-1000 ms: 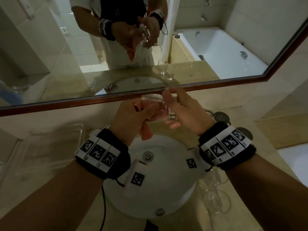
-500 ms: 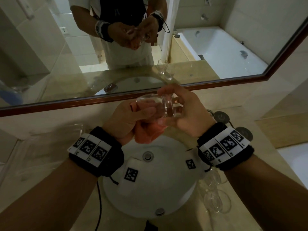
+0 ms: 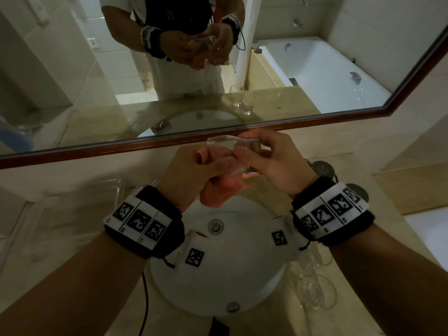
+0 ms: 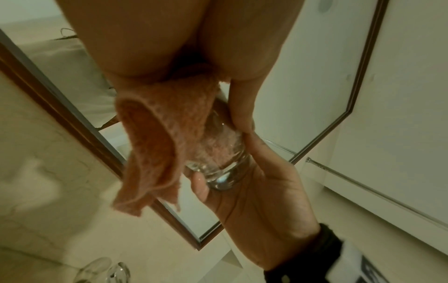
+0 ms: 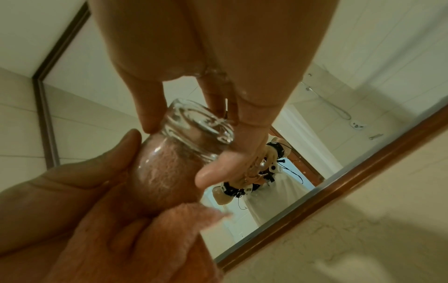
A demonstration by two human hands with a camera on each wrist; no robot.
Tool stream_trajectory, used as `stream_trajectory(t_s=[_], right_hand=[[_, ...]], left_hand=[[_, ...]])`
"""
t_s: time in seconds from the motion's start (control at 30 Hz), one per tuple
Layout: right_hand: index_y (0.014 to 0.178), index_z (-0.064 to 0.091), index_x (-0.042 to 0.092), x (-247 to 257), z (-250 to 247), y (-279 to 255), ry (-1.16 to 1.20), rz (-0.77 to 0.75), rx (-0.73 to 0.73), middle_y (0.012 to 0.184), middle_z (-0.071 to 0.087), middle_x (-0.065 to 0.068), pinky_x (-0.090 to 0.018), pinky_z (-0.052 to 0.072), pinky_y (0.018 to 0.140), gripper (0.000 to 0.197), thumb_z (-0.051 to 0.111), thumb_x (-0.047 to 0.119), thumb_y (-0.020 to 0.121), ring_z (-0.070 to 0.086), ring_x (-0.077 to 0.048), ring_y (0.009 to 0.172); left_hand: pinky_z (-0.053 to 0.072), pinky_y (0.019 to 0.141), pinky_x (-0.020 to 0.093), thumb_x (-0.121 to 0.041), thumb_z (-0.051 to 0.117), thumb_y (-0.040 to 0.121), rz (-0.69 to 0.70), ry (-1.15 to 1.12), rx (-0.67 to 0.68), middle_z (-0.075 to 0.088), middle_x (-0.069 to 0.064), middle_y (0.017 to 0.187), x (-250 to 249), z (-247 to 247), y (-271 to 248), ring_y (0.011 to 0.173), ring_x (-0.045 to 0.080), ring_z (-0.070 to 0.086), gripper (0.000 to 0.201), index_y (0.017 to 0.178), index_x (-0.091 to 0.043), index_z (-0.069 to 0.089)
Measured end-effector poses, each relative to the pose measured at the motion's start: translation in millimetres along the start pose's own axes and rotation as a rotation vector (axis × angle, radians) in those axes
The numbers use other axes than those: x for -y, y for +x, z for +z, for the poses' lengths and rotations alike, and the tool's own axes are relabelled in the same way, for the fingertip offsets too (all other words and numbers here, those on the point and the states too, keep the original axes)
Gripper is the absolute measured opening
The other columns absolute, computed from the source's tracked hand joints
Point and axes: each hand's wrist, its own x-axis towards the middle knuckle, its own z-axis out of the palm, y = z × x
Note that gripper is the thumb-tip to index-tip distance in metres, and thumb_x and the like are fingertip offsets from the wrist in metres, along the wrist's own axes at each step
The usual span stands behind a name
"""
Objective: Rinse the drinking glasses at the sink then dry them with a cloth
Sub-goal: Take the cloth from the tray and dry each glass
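A clear drinking glass [image 3: 238, 151] lies on its side above the white sink [image 3: 242, 282], held between both hands. My right hand [image 3: 274, 161] grips its thick base [image 5: 201, 122] with thumb and fingers curled round it. My left hand [image 3: 191, 173] holds a pink cloth [image 3: 218, 190] that is stuffed into the glass; the cloth shows through the wall [image 4: 215, 145], and its loose end [image 4: 150, 153] hangs below. The left thumb [image 5: 128, 141] lies along the glass's outside.
More clear glasses [image 3: 315, 287] lie on the beige counter right of the sink. A clear plastic tray [image 3: 80, 197] sits on the left counter. The mirror's brown frame [image 3: 218, 134] runs just behind the hands. A black cable [image 3: 145, 299] hangs at the sink's front left.
The glass has turned in my hands and the cloth has gone further into it. Both hands sit slightly higher and closer together than a second ago.
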Motion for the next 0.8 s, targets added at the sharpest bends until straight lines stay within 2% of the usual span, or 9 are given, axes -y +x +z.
stream_trajectory(t_s=[0.07,0.17,0.33,0.4,0.47,0.53,0.6,0.7,0.8], right_hand=[[0.107,0.069,0.014,1.1,-1.0,-0.8,0.052,0.011,0.015,0.106,0.072,-0.007,-0.053,0.062,0.075,0.029,0.081,0.022,0.082,0.074,-0.026,0.092],[0.111,0.068,0.015,1.1,-4.4,-1.4,0.052,-0.034,0.023,0.110,0.072,-0.002,-0.046,0.060,0.088,0.045,0.088,0.016,0.072,0.072,-0.021,0.100],[0.126,0.062,0.014,-3.1,-11.4,-0.9,0.031,-0.084,0.084,0.120,0.070,0.002,-0.043,0.061,0.086,0.070,0.090,0.004,0.063,0.069,-0.015,0.109],[0.131,0.058,0.015,-3.1,-11.6,0.4,-0.017,-0.080,0.091,0.120,0.069,0.003,-0.032,0.060,0.087,0.075,0.092,0.010,0.065,0.068,-0.011,0.109],[0.132,0.057,0.017,1.8,-8.8,1.2,-0.081,-0.001,0.109,0.120,0.067,0.003,-0.024,0.058,0.085,0.064,0.085,0.030,0.076,0.068,-0.009,0.107],[0.127,0.059,0.015,9.2,-4.4,0.6,-0.005,0.179,0.149,0.114,0.069,-0.001,-0.025,0.061,0.070,0.048,0.062,0.048,0.093,0.073,-0.009,0.093],[0.116,0.059,0.012,11.0,-1.4,0.1,0.000,0.245,0.154,0.094,0.072,-0.004,-0.032,0.060,0.056,0.049,0.049,0.056,0.097,0.074,-0.016,0.067],[0.105,0.059,0.014,5.0,-0.2,0.7,-0.091,0.093,0.111,0.077,0.072,-0.005,-0.041,0.059,0.057,0.047,0.056,0.059,0.090,0.071,-0.026,0.057],[0.114,0.060,0.019,0.3,0.4,-1.2,-0.134,-0.042,0.079,0.097,0.071,0.003,-0.037,0.061,0.070,0.043,0.067,0.050,0.086,0.073,-0.013,0.077]], left_hand=[[0.057,0.074,0.037,-0.021,0.078,0.077,-0.004,0.002,-0.003,0.077,0.005,0.090,0.1,-1.3,0.3,0.085,0.022,0.073,0.015,0.092,-0.019,0.080],[0.055,0.064,0.031,-0.017,0.083,0.072,-0.036,-0.037,0.040,0.074,0.007,0.083,0.3,-0.2,-1.1,0.073,0.020,0.071,0.031,0.101,-0.009,0.077],[0.058,0.082,0.040,0.002,0.077,0.071,-0.116,-0.108,0.031,0.075,0.013,0.102,-2.9,2.0,-1.9,0.096,0.026,0.072,0.042,0.112,0.000,0.071],[0.057,0.088,0.054,0.002,0.077,0.072,-0.128,-0.112,0.014,0.073,0.021,0.110,-2.9,-0.2,-3.3,0.103,0.037,0.070,0.046,0.117,0.001,0.068],[0.054,0.089,0.064,-0.001,0.076,0.072,-0.118,-0.086,-0.005,0.072,0.024,0.112,-3.2,-0.4,-4.7,0.103,0.041,0.070,0.045,0.116,0.000,0.070],[0.055,0.087,0.064,-0.001,0.077,0.071,-0.100,-0.050,-0.020,0.074,0.021,0.106,-4.2,1.7,-6.2,0.098,0.038,0.072,0.039,0.109,-0.004,0.073],[0.058,0.084,0.059,-0.002,0.079,0.073,-0.095,-0.044,-0.010,0.075,0.020,0.104,-5.5,3.9,-7.1,0.096,0.036,0.073,0.033,0.105,-0.006,0.075],[0.057,0.083,0.048,-0.008,0.073,0.082,-0.078,-0.083,0.001,0.075,0.018,0.100,-7.5,6.6,-6.2,0.094,0.032,0.072,0.025,0.107,-0.003,0.073],[0.054,0.087,0.064,-0.013,0.076,0.083,-0.065,-0.115,0.016,0.074,0.019,0.096,-5.2,3.7,-3.5,0.093,0.039,0.071,0.023,0.103,-0.003,0.074]])
